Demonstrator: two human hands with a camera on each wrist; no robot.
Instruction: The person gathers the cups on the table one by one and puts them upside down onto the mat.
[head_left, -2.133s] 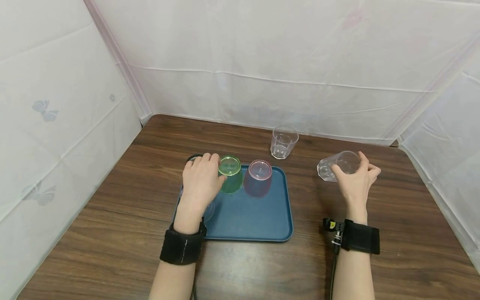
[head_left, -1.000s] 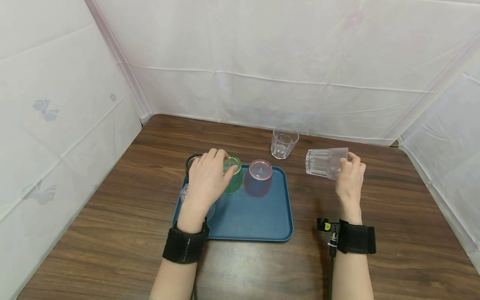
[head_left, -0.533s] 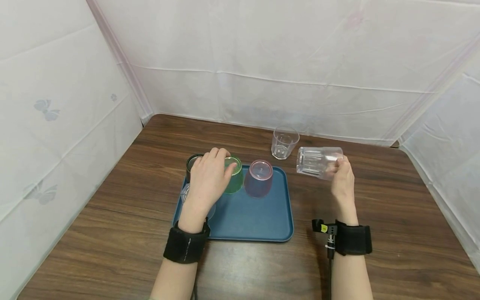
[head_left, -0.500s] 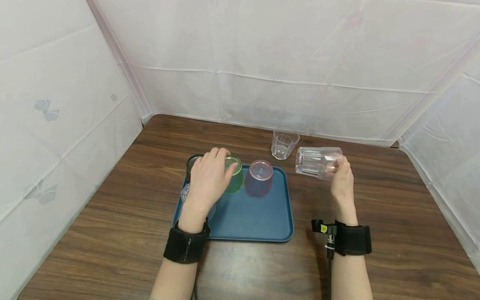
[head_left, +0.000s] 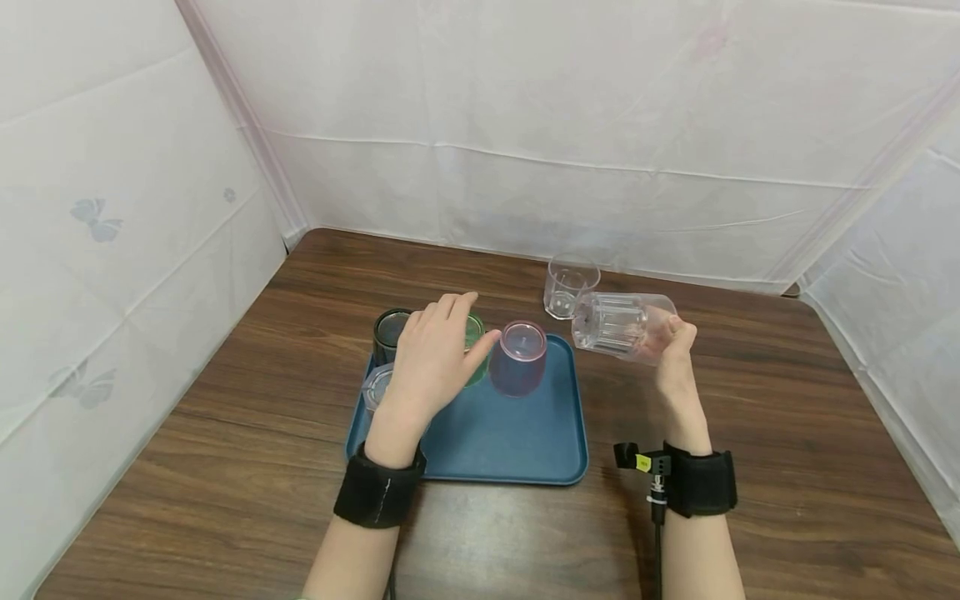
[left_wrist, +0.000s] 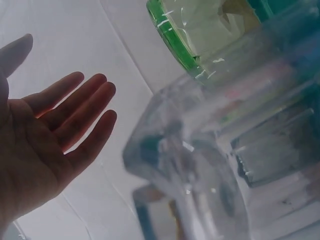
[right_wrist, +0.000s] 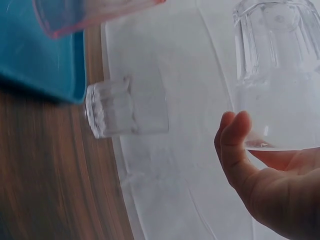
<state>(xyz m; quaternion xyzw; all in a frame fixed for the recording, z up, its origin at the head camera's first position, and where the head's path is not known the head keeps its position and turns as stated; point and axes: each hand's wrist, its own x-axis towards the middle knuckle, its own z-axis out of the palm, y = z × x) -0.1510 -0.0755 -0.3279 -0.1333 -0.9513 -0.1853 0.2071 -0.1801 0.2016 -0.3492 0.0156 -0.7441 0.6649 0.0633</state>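
My right hand [head_left: 678, 358] grips a clear drinking glass [head_left: 611, 323] near its rim. The glass is tilted over, base pointing left, and in the head view it overlaps another clear glass [head_left: 567, 277] standing at the back of the table. In the right wrist view, fingers and thumb hold the glass [right_wrist: 280, 100] around its mouth end. My left hand [head_left: 431, 358] is over the blue tray [head_left: 510, 454], fingers extended and nothing held; the left wrist view shows its bare palm. Below it, a green glass [head_left: 476, 332] is partly hidden. A faceted clear glass [head_left: 377, 385] is beside the left wrist.
An upside-down pink glass [head_left: 517, 367] stands on the tray, right of the green one. At the tray's back left corner is a dark glass [head_left: 387, 333]. White sheeting [head_left: 480, 167] hangs behind the brown wooden table [head_left: 255, 367].
My right hand has turned its glass base-left, mouth-right and carried it left toward the standing clear glass. My left hand has shifted slightly right, its fingers straighter, uncovering more of the dark and clear glasses.
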